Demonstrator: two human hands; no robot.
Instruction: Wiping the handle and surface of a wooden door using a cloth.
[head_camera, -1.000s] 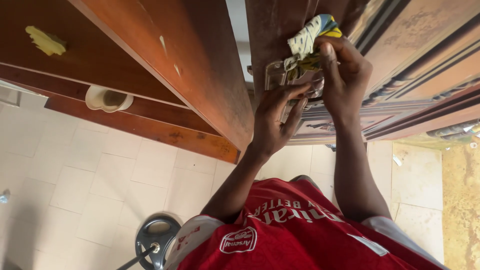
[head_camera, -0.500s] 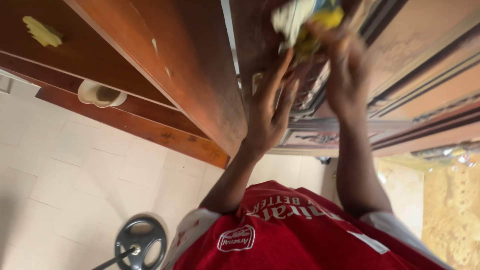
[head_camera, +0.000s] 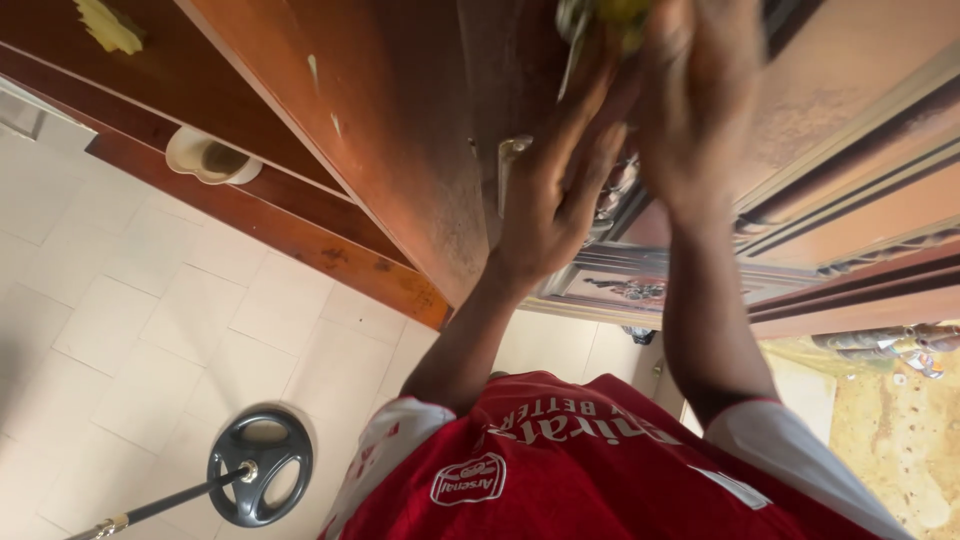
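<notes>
A person in a red football shirt (head_camera: 590, 470) — white short sleeves (head_camera: 785, 450), a white crest at seven o'clock, white lettering across the chest — seen from above; both forearms bare, no watch visible.

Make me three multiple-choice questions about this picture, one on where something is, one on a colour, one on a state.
1. Where is the weight plate?
A. on the tiled floor, lower left
B. on the door
C. in the right hand

2. What colour is the shirt?
A. blue
B. red with white sleeves
C. black

3. How is the left hand held?
A. in a closed fist
B. hanging at the side
C. fingers spread against the door edge by the metal lock plate

Answers: 1 A, the plate lies flat on the tiles with a bar through it. 2 B, the chest is red and both sleeves white. 3 C, the fingers lie open; the right hand beside it is blurred, pressing a yellowish cloth near the top edge.
</notes>
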